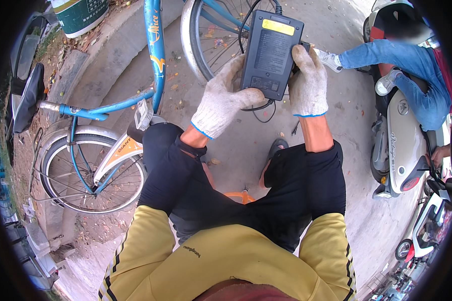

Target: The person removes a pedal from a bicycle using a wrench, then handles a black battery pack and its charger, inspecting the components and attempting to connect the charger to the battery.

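Between my two gloved hands is a black box-shaped charger (pixel 273 55) with a yellow label near its top and printed text on its face. Cables run out of its top and bottom ends. My left hand (pixel 221 98), in a white knit glove with a soiled palm, grips the lower left side, thumb over the lower corner. My right hand (pixel 308 83), gloved the same way, holds the right edge, with its thumb at the front. Some fingers of both hands are hidden behind the charger.
A blue bicycle (pixel 158 60) stands at the left, its white-rimmed front wheel beyond my left hand. A green and white bucket (pixel 85 17) is at the far left. On the right, a person in jeans (pixel 417 65) sits on a beige scooter (pixel 407 135). More scooters (pixel 427 226) stand lower right.
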Demonstrator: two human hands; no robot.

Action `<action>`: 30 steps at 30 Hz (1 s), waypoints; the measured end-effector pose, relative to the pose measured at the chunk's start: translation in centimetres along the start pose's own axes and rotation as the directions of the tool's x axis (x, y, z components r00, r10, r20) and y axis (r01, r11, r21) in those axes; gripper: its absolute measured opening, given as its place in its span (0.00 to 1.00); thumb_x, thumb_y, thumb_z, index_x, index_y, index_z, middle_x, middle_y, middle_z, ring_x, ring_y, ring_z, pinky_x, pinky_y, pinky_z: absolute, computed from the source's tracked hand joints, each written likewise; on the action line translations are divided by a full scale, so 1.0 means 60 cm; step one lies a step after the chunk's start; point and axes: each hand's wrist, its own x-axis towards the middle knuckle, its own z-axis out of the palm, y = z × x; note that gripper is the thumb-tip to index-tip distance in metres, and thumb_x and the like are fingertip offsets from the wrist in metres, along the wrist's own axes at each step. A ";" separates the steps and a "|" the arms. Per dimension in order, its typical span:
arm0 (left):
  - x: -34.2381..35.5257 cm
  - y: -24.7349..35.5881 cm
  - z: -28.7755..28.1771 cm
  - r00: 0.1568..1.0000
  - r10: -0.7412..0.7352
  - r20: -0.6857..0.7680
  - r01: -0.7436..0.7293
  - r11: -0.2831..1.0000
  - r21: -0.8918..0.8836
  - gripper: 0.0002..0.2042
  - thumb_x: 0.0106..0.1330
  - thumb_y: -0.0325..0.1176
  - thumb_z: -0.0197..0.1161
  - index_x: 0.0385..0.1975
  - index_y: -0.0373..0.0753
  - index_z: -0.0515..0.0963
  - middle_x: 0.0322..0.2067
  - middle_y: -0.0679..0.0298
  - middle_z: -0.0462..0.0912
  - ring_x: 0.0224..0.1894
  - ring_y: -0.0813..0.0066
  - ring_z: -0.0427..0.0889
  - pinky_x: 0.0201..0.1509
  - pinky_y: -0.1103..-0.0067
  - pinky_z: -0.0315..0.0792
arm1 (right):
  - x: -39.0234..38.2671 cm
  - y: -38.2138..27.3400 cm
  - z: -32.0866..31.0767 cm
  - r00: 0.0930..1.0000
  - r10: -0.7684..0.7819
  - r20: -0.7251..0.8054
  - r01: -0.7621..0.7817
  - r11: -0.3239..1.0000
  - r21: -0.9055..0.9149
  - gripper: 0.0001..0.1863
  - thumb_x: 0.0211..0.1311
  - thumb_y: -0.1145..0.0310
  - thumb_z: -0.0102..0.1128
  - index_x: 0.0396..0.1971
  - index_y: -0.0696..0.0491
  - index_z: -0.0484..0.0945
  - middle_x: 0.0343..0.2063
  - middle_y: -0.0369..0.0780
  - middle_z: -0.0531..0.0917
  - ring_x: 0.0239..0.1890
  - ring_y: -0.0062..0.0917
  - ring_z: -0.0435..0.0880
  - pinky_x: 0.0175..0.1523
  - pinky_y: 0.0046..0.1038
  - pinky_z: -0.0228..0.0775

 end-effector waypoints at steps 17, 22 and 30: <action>-0.002 0.014 0.005 1.000 -0.012 -0.023 0.013 0.998 0.060 0.52 0.55 0.35 0.81 0.77 0.23 0.55 0.73 0.40 0.65 0.75 0.56 0.68 0.76 0.67 0.67 | -0.001 -0.001 -0.003 0.999 0.036 0.021 -0.036 0.999 -0.007 0.33 0.71 0.56 0.67 0.64 0.65 0.69 0.49 0.49 0.82 0.53 0.35 0.86 0.57 0.41 0.83; 0.004 -0.010 -0.003 0.999 0.026 -0.021 -0.025 0.998 0.057 0.52 0.56 0.36 0.81 0.77 0.23 0.56 0.73 0.40 0.65 0.75 0.55 0.67 0.77 0.67 0.66 | -0.002 -0.001 -0.002 1.000 0.022 0.023 -0.022 1.000 -0.003 0.34 0.71 0.55 0.68 0.64 0.65 0.70 0.49 0.49 0.82 0.53 0.36 0.86 0.56 0.42 0.84; 0.000 0.000 0.002 1.000 0.015 -0.022 -0.014 0.998 0.054 0.52 0.56 0.36 0.81 0.77 0.23 0.56 0.73 0.40 0.66 0.76 0.55 0.67 0.77 0.68 0.65 | -0.001 0.000 -0.006 0.999 0.020 0.044 -0.019 0.999 -0.026 0.34 0.71 0.55 0.67 0.64 0.65 0.69 0.49 0.50 0.82 0.51 0.36 0.87 0.54 0.41 0.85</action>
